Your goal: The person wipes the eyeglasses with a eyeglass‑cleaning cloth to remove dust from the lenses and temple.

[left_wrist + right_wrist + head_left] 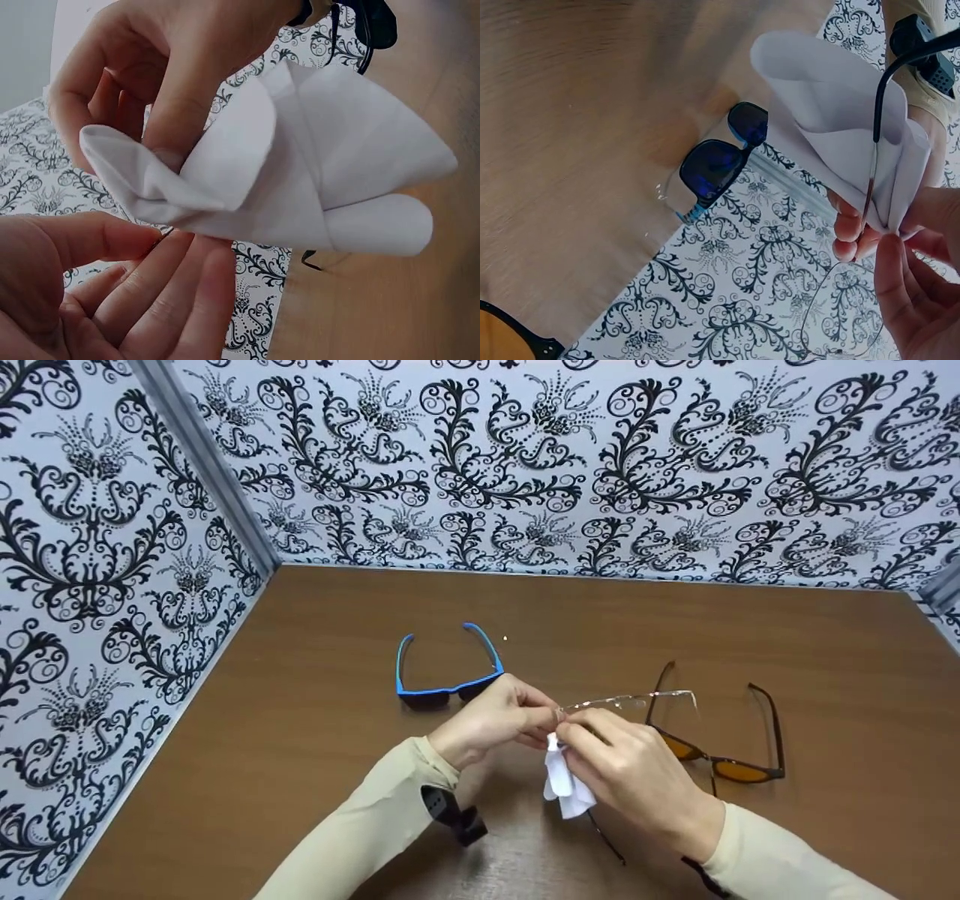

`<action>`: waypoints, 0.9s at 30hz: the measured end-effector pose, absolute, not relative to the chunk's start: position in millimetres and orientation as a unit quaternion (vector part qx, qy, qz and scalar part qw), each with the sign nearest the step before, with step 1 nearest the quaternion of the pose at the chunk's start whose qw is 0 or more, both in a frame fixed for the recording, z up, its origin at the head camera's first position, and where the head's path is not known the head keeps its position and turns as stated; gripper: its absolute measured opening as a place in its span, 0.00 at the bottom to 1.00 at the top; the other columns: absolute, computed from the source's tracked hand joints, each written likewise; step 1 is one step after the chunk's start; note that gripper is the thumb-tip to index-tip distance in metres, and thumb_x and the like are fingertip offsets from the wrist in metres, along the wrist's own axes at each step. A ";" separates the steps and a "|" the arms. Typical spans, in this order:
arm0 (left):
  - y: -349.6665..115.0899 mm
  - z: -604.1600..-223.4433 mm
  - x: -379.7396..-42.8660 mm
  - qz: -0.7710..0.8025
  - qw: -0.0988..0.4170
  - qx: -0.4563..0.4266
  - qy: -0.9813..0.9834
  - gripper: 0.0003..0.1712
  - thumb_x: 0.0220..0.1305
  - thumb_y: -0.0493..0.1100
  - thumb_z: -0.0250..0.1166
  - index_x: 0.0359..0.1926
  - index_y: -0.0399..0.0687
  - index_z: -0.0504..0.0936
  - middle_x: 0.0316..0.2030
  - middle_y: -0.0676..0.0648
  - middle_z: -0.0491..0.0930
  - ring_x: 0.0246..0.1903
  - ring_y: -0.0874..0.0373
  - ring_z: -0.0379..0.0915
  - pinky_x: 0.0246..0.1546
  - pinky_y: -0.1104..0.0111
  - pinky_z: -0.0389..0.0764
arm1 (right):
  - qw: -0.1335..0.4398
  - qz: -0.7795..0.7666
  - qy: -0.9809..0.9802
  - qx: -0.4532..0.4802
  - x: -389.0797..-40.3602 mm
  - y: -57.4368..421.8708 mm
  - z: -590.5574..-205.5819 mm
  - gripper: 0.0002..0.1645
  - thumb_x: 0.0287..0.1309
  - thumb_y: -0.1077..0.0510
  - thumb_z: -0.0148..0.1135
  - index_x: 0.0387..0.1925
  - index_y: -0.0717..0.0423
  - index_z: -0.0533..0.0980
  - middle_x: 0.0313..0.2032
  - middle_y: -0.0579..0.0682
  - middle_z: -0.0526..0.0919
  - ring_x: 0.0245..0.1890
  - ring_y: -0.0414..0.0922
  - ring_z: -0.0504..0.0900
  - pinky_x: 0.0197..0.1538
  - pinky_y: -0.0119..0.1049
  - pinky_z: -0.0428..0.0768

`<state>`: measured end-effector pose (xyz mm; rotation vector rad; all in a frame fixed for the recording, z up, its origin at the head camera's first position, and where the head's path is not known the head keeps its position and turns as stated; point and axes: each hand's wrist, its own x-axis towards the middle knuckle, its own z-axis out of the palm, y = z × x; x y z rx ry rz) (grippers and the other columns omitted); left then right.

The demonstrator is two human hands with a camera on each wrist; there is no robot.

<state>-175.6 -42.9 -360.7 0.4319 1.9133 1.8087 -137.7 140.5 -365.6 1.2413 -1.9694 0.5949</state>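
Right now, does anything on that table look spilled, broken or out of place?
Nothing looks spilled or broken. Only a tiny white speck beside the blue sunglasses stands out against the plain brown table; it's too small to identify. The white cloth in the right hand is just folded.

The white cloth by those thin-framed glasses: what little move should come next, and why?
Probably slide the white cloth onto the uncovered lens and rub gently. The right hand pinches the cloth close beside the left hand, whose fingers pinch the thin-framed glasses, while that lens shows bare in the right wrist view.
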 end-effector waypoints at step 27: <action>-49.8 -357.2 -183.9 0.670 0.260 0.207 0.664 0.12 0.66 0.28 0.53 0.39 0.19 0.80 0.32 0.34 0.84 0.27 0.58 0.83 0.40 0.60 0.83 | 0.142 0.264 -0.746 0.595 -130.8 171.2 -367.1 0.14 0.46 0.70 0.67 0.35 0.54 0.77 0.31 0.43 0.78 0.27 0.34 0.77 0.31 0.21 0.77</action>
